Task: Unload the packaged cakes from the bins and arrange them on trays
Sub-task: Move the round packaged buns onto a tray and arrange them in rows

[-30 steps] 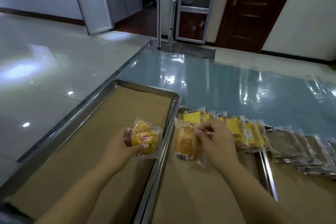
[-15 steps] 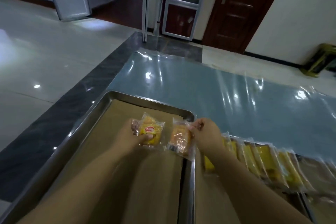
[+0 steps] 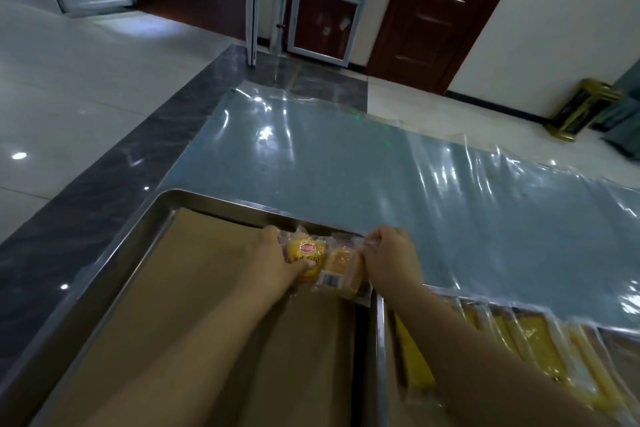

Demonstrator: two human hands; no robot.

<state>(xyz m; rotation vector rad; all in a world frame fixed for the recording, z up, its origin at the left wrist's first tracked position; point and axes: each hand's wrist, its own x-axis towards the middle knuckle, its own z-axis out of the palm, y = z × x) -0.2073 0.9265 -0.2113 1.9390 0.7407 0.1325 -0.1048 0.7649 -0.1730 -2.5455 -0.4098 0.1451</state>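
My left hand (image 3: 277,258) grips a packaged yellow cake with a red logo (image 3: 306,255) at the far right corner of the left steel tray (image 3: 138,232), which is lined with brown paper. Beside it my right hand (image 3: 391,258) pinches the clear wrapper of a second packaged cake (image 3: 341,269), barcode side up. The two packets touch each other over that corner. A row of several packaged yellow cakes (image 3: 533,350) lies along the far edge of the right tray (image 3: 379,340).
The trays sit on a blue sheet covered with clear plastic film (image 3: 381,177) on the floor. A dark stone floor strip (image 3: 104,184) runs on the left. Doors (image 3: 426,3) and a gold stand (image 3: 581,107) are at the back.
Both hands carried their packets forward, from mid tray to the left tray's far right corner. The view swung right and tilted further down.
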